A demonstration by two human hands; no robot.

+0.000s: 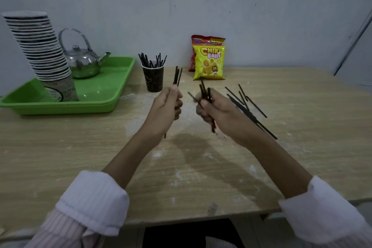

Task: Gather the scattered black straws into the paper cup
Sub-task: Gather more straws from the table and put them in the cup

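A dark paper cup [154, 79] stands at the back of the table with several black straws [151, 60] sticking out of it. My left hand [165, 109] is shut on a small bunch of black straws [177, 76], held upright just right of the cup. My right hand [216, 110] is shut on another bunch of black straws [205, 91], their ends fanning out above my fingers. Several loose black straws [246, 107] lie on the table to the right of my right hand.
A green tray [104, 94] at the left holds a tilted stack of paper cups [40, 50] and a metal kettle [83, 60]. Two snack bags [209, 60] lean on the wall behind the straws. The wooden table's front edge [201, 216] is near me.
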